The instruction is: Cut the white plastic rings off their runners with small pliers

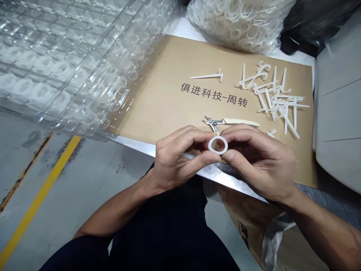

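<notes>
White plastic ring [218, 145] pinched in mid-air

The left hand [180, 158] and the right hand [261, 162] meet over the near edge of a metal table [217, 174], with the ring held upright between them. Neither hand is open. Each is curled partway, with thumb and index finger closing on its own side of the ring, and the other fingers fold in behind. The ring hangs just above the front of a brown cardboard sheet [158, 120] that covers the tabletop.

Just behind the hands, a pair of small cutters [225, 122] with cream handles lies on the cardboard, its metal head almost touching the left hand's fingers. Above the cutters, dark Chinese characters [214, 95] are printed across the sheet. Toward the sheet's right edge lies a tangled heap of white plastic runners [278, 101], and one loose runner [207, 76] sits apart from it toward the far edge. A small white scrap [271, 132] lies just past the right hand.

A stack of clear plastic trays [70, 64] overhangs the left side of the table. Beyond the far edge of the sheet sits a clear bag of white rings [237, 22], beside a black bag [310, 26]. Below the table, a grey floor [36, 199] carries a yellow painted line [42, 188], and a brown paper bag [248, 226] leans at the right.
</notes>
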`<state>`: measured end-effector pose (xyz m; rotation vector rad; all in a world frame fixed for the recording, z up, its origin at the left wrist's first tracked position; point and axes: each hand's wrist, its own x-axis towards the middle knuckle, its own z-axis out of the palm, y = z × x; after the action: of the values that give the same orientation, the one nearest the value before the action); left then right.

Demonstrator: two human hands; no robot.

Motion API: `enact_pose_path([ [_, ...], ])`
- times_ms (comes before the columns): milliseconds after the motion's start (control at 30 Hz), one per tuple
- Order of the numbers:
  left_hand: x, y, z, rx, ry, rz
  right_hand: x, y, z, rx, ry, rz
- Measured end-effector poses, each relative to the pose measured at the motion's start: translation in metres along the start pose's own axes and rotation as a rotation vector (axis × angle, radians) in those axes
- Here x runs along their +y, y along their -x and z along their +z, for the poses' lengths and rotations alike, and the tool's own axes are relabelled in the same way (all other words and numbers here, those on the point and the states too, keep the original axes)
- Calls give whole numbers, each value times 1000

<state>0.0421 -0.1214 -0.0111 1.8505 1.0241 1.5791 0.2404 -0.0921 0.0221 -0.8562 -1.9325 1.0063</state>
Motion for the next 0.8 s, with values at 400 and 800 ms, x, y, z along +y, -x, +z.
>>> enact_pose_path([
  [400, -2, 1, 1, 10, 14, -12, -1, 0, 2, 15, 2, -19],
  [800, -2, 1, 2, 20, 0, -24, -2, 2, 2, 19, -17, 38],
])
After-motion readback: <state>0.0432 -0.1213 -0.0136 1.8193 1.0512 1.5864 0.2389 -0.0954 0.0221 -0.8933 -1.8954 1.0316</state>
